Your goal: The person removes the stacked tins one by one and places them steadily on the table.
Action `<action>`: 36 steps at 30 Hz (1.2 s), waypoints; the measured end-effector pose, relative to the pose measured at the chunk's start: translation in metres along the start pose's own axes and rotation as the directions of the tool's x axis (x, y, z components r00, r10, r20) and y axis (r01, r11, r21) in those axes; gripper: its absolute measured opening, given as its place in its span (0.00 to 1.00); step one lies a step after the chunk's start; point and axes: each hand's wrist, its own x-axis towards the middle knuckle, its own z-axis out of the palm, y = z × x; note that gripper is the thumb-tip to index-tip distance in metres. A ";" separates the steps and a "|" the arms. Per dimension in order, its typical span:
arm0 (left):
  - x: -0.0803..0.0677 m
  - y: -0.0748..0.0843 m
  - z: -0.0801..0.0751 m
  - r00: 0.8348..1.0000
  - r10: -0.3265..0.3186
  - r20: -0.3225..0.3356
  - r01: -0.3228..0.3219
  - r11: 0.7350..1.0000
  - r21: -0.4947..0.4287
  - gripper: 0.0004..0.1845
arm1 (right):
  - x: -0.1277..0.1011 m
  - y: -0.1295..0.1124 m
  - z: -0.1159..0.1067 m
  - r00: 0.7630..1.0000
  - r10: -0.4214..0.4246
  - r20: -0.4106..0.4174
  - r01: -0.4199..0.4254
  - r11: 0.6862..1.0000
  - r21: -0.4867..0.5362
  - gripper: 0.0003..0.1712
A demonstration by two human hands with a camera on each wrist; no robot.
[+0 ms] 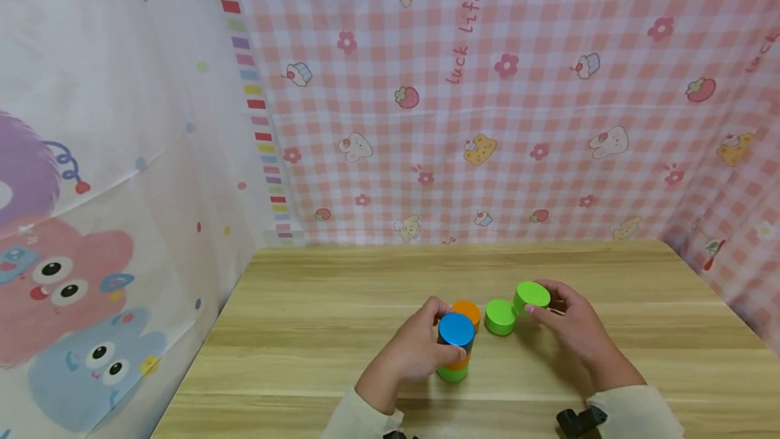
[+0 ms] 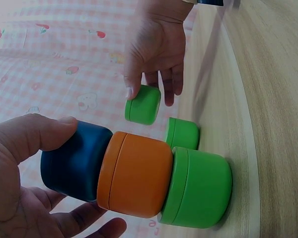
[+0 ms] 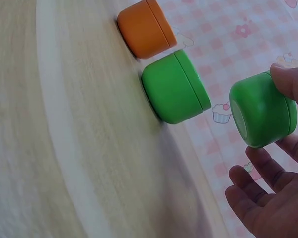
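Observation:
My left hand (image 1: pixel 414 349) grips a small blue lidded jar (image 1: pixel 456 329) at the top of a stack. Under it come an orange jar (image 2: pixel 139 176) and, on the table, a green jar (image 2: pixel 201 188). The stack's three jars touch one another. To the right, my right hand (image 1: pixel 575 330) pinches another green jar (image 3: pixel 263 110) by its sides, raised off the tabletop. Just left of that raised jar, a second green jar (image 1: pixel 500 317) stands upright on the table. Another orange jar (image 1: pixel 466 314) stands behind the stack, partly hidden by it.
The wooden table (image 1: pixel 305 330) reaches back to a pink checked cloth (image 1: pixel 487 120) hanging behind. A white printed cloth (image 1: pixel 152 154) hangs along the left side. Dark straps or devices (image 1: pixel 581 420) sit at both wrists.

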 end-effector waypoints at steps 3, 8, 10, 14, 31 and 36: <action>0.001 -0.001 0.000 1.000 -0.006 0.003 0.006 1.000 -0.005 0.25 | 0.000 0.003 -0.002 1.000 0.020 0.007 -0.020 1.000 -0.013 0.35; 0.002 -0.003 0.000 1.000 -0.004 0.004 0.004 1.000 -0.007 0.25 | 0.000 0.008 -0.004 0.998 0.056 0.028 -0.056 0.998 -0.022 0.36; 0.003 -0.003 0.001 1.000 -0.008 0.003 0.008 1.000 -0.004 0.26 | 0.001 0.010 -0.005 0.997 0.064 0.031 -0.063 0.997 -0.032 0.36; 0.003 -0.002 0.001 1.000 -0.019 -0.001 0.019 1.000 -0.001 0.26 | 0.002 0.015 -0.005 0.997 0.071 0.032 -0.069 0.996 -0.060 0.35; 0.000 -0.001 0.001 1.000 0.005 0.005 -0.005 1.000 -0.020 0.26 | 0.002 0.024 -0.005 0.996 0.084 0.036 -0.081 0.994 -0.069 0.35; 0.000 -0.001 0.001 1.000 0.011 0.009 -0.011 0.999 -0.030 0.26 | 0.002 0.024 -0.006 0.992 0.113 0.051 -0.109 0.990 -0.086 0.38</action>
